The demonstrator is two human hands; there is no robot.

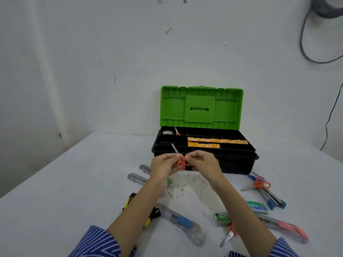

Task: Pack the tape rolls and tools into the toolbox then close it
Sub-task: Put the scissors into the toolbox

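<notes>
Holding a small pair of orange-handled scissors [179, 160] betw. both hands, just in front of the toolbox [204, 158] and above the bench [74, 182]. Left hand [163, 166] has fingers curled round the pivot/handle area; right hand [202, 164] pinches the handle loops from the other side. Blades closed, pointing up and left, tip over the box's front-left rim.

Toolbox: black base, green lid [202, 106] standing open upright at the back, against the wall. Top tray w/ dividers. Back-left compartment holds a tape roll [167, 132] lying flat, w/ a second small pair of scissors [176, 131] leaning just beside it. Middle compartments hold two rows of orange-yellow packets [217, 141], the front row shorter.

On bench, left of the arms: two clear utility knives [138, 177] near each other, one w/ a green end partly hidden by the left wrist; a yellow-black tool [130, 201] partly under the left forearm; a big clear knife w/ blue slider [182, 221] nearer the camera.

Right side: orange scissors [259, 183] lying across a bundle of blue-ended knives [272, 197]; two green staple boxes [257, 206], well apart from the toolbox; a pink-handled knife [285, 227]; another scissors [229, 236] w/ blades pointing toward the camera, handle mostly hidden by the right forearm.

Blue-white striped sleeves [96, 242] at bottom edge. Grey cables [306, 43] hang on the wall upper right.
</notes>
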